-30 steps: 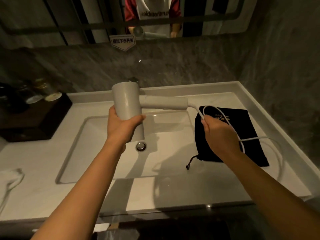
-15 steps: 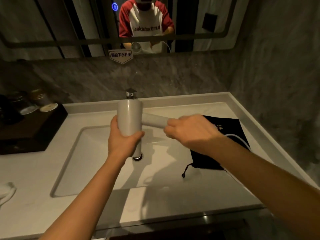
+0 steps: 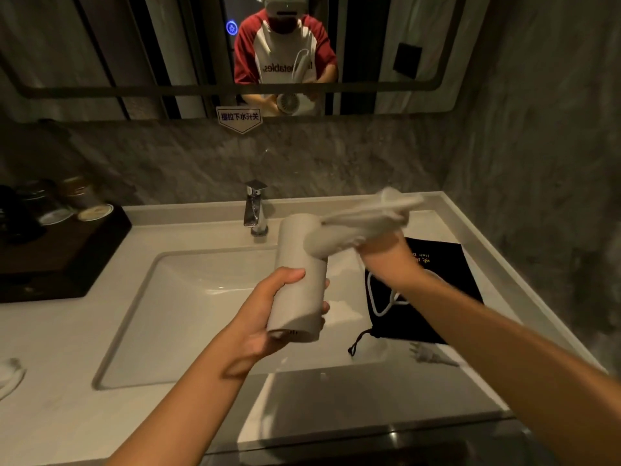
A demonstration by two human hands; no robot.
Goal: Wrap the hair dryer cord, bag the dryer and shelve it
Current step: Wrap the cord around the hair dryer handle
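White stone counter (image 3: pixel 60 331) runs wall to wall under a mirror (image 3: pixel 369 45), with a sunken basin (image 3: pixel 188 297) and a chrome faucet (image 3: pixel 255 210) at its back edge. Above the basin, the hair dryer (image 3: pixel 300 274) is held with its barrel near upright, top tipped slightly away, rear vent end toward the camera. Its handle juts to the right and slightly up, blurred. The left hand (image 3: pixel 265 317) has its grip closed around the barrel's lower part. The right hand (image 3: pixel 383 253) is at the handle among blurred loops of cord (image 3: pixel 379 297); whether its grip is closed I cannot tell. A black drawstring bag (image 3: pixel 447 280) lies flat on the right, near the counter's right edge, the plug (image 3: pixel 426 354) just in front. A dark tray (image 3: pixel 67 250) fills the left rear corner; the front stretch is open.
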